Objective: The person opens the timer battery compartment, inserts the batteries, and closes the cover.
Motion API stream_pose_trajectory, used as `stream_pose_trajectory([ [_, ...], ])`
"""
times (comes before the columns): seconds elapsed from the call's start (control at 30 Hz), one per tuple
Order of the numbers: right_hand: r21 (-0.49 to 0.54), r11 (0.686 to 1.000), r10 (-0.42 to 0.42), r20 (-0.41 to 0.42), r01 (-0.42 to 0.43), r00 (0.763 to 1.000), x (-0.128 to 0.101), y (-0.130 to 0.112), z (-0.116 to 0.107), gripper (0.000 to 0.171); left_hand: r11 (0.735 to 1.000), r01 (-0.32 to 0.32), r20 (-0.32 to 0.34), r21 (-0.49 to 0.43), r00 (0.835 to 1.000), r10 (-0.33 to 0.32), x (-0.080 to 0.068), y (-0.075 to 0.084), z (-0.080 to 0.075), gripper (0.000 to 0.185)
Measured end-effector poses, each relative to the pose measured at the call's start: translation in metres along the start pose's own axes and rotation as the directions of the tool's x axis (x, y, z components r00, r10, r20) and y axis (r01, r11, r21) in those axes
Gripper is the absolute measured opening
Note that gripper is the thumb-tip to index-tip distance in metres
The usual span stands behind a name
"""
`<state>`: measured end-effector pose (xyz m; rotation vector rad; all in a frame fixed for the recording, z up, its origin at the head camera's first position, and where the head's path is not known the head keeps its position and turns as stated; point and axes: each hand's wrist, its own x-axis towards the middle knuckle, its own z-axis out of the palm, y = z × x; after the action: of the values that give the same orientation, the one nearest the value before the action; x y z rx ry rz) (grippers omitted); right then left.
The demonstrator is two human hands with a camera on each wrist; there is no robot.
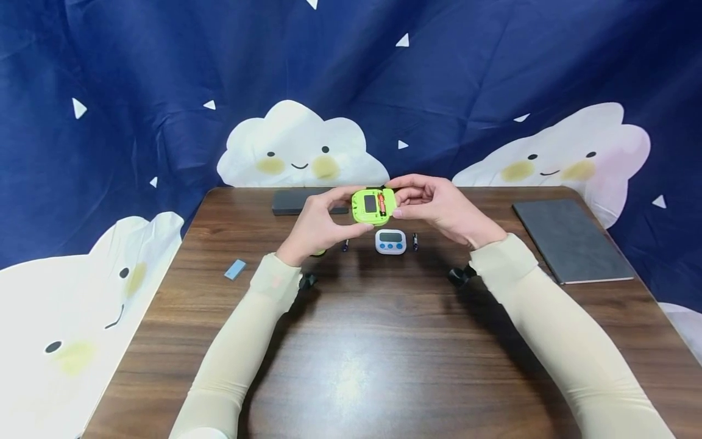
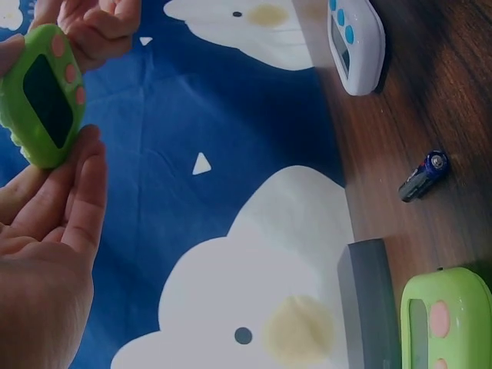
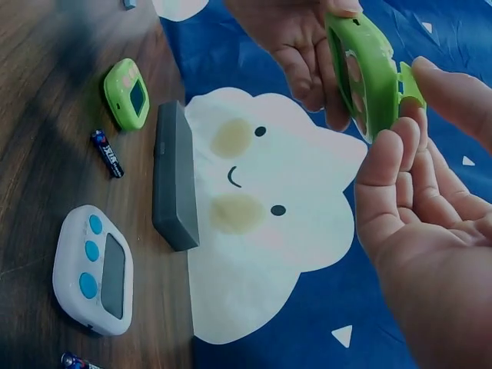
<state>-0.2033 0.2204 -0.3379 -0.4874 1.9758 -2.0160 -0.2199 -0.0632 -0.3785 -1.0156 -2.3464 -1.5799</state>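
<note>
My left hand (image 1: 318,228) grips a green digital timer (image 1: 359,210) by its edges, above the table, its back facing the head camera. A red battery (image 1: 382,204) sits in the uncovered battery slot. In the left wrist view the timer's dark screen and pink buttons (image 2: 70,74) show. My right hand (image 1: 446,204) pinches the small green battery cover (image 3: 410,86) between thumb and fingers at the timer's side. Below on the table lie a white timer (image 1: 390,242) with blue buttons and a dark battery (image 1: 415,242) on its right.
Another green timer (image 3: 127,94) and a second dark battery (image 3: 107,154) lie left of the white timer. A dark grey box (image 1: 285,203) stands at the back edge. A small blue block (image 1: 234,269) lies at left, a dark notebook (image 1: 570,241) at right.
</note>
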Motion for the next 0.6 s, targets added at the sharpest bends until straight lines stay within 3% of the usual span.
stream_pose_trajectory([
  [0.3, -0.164, 0.986, -0.014, -0.054, 0.005, 0.998, 0.004, -0.002, 0.008, 0.052, 1.000, -0.004, -0.014, 0.003, 1.000, 0.004, 0.000, -0.001, 0.000, 0.064],
  [0.6, -0.253, 0.967, -0.025, -0.095, 0.001, 0.995, 0.002, -0.007, 0.015, 0.050, 1.000, 0.001, -0.022, 0.010, 1.000, -0.001, 0.000, 0.000, -0.001, 0.065],
])
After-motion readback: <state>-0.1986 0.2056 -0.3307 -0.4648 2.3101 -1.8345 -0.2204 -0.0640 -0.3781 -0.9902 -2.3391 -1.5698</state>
